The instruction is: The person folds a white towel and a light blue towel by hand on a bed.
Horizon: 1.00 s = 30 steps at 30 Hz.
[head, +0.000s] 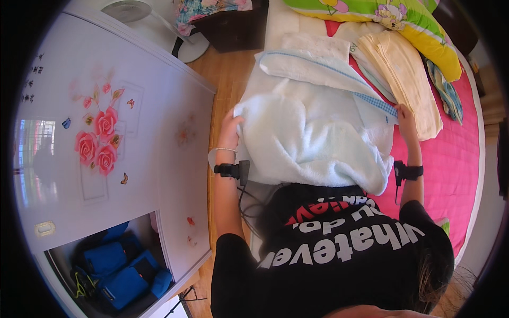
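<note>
A pale blue-white plush blanket (294, 135) lies rumpled in front of me, its near edge draped against my black T-shirt. My left hand (230, 131) pinches its left edge, thumb on top. On the other side, my right hand (406, 119) grips a corner with a blue checked border (375, 104). That border runs along a white, partly folded-over stretch of cloth (310, 73) at the far end. Whether the white stretch and the plush part are one piece, I cannot tell. Both wrists wear black strapped devices with cables.
The bed bears a pink quilted cover (441, 171), a folded cream cloth (397, 79), a blue patterned cloth (447, 93) and a green-yellow floral quilt (397, 18). At left stands a glossy flowered wardrobe (159, 99) with blue bags (123, 274) in an opening. A fan (193, 47) stands beyond.
</note>
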Motion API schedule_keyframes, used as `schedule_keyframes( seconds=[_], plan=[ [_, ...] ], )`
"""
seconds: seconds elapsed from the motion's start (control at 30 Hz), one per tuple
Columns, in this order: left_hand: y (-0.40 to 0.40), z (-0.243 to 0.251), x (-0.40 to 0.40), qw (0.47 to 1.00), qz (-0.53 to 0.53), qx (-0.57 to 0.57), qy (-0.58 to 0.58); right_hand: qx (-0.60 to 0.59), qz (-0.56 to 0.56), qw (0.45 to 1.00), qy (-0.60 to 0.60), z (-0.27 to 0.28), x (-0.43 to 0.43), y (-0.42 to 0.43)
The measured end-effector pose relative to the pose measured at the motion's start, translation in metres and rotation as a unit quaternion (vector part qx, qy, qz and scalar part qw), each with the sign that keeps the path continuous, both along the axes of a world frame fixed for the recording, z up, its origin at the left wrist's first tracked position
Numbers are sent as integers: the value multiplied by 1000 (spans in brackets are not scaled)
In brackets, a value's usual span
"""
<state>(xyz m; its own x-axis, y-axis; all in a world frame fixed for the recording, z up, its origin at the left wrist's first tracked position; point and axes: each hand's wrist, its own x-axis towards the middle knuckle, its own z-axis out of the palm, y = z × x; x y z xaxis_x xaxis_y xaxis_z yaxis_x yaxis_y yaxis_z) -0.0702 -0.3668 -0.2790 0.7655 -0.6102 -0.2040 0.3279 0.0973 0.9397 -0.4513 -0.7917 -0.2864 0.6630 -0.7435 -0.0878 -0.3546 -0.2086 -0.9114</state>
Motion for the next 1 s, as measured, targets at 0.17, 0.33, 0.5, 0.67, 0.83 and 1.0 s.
schedule_keyframes(
  seconds=[0.17,0.33,0.5,0.67,0.83,1.0],
  plan=[
    [-36,5,1,983,-91,161,11,-378,75,906,175,59,53,53],
    [-63,-8,50,861,-167,404,-260,-275,316,907,-48,54,209,94],
    [-102,-28,64,747,-131,526,-385,-366,338,857,131,9,350,166],
    [-109,11,22,883,-80,291,-359,-429,256,845,190,-50,395,170],
    [-38,111,-38,937,19,87,-338,-451,252,839,171,-62,412,178],
    [-1,178,-84,902,114,84,-408,-135,236,962,-20,-25,397,190]
  ],
)
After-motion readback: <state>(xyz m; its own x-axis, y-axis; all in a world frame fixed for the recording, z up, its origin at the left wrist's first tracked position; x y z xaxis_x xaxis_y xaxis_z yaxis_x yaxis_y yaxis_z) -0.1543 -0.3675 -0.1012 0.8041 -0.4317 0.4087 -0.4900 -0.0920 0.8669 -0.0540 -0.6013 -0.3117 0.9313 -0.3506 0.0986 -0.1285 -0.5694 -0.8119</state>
